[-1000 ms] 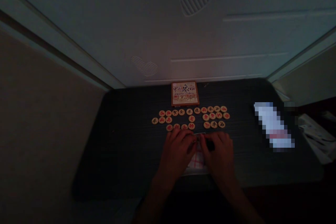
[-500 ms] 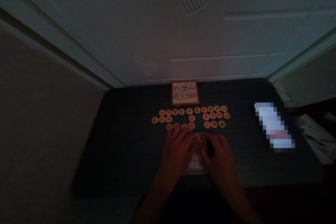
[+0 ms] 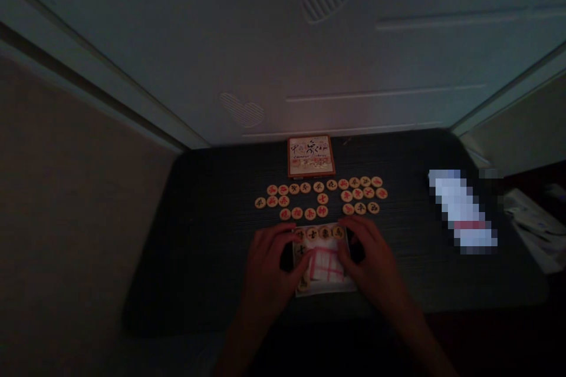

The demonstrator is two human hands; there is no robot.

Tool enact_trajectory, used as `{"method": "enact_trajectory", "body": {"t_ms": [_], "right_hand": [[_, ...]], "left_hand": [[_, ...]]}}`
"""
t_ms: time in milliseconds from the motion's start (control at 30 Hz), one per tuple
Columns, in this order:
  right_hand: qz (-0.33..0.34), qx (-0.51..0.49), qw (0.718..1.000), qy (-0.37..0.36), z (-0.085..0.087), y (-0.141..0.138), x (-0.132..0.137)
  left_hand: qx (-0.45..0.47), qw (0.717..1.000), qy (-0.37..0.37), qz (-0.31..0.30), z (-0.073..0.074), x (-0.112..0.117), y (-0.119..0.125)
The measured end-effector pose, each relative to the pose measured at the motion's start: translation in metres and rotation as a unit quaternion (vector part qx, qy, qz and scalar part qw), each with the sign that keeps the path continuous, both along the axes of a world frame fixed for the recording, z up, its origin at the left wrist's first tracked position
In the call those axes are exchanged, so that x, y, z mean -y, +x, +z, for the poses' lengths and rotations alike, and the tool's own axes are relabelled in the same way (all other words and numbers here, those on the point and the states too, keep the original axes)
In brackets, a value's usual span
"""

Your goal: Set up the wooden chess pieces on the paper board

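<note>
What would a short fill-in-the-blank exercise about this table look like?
The grid lines on the white sheet between the left hand and right hand are ____. A row of ____ round wooden xiangqi pieces lies along the sheet's far edge. The printed box sits near the ____ edge of the dark table, past the loose pieces.

Missing words: red; four; far.

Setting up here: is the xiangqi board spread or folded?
Spread: the xiangqi board lies flat between left hand and right hand, red grid showing.
</note>
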State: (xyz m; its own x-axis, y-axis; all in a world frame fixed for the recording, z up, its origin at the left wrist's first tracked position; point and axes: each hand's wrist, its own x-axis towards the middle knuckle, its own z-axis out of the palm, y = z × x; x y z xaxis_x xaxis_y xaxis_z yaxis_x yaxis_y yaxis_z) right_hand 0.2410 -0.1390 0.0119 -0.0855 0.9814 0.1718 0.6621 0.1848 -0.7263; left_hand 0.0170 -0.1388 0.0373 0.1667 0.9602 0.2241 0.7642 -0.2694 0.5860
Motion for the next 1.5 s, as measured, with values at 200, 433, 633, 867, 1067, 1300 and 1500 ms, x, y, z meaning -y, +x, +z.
{"method": "enact_trajectory", "body": {"t_ms": [200,433,633,867,1067,1300,1500], "right_hand": [[0.026,0.013,1.0,-0.005,-0.002,-0.003,-0.004],[0.037,0.01,0.999,-0.002,-0.003,-0.001,-0.008],[0.033,0.001,0.999,-0.016,-0.001,-0.002,-0.008],[0.028,-0.018,0.999,-0.014,-0.001,-0.002,-0.005],[0.029,-0.016,0.999,-0.012,-0.002,-0.002,-0.006],[0.022,-0.022,0.999,-0.009,-0.003,-0.003,-0.006],[0.011,-0.023,1.0,-0.007,-0.002,-0.005,-0.008]], "left_hand": [[-0.037,0.998,-0.021,-0.037,0.003,-0.011,0.018],[-0.078,0.994,-0.03,-0.069,0.0,-0.024,0.033],[-0.087,0.993,-0.041,-0.07,0.001,-0.024,0.034],[-0.082,0.994,-0.034,-0.07,0.007,-0.022,0.028],[-0.091,0.993,-0.027,-0.065,0.002,-0.023,0.023],[-0.085,0.994,-0.021,-0.068,0.004,-0.023,0.027],[-0.084,0.994,-0.02,-0.066,0.004,-0.022,0.03]]}}
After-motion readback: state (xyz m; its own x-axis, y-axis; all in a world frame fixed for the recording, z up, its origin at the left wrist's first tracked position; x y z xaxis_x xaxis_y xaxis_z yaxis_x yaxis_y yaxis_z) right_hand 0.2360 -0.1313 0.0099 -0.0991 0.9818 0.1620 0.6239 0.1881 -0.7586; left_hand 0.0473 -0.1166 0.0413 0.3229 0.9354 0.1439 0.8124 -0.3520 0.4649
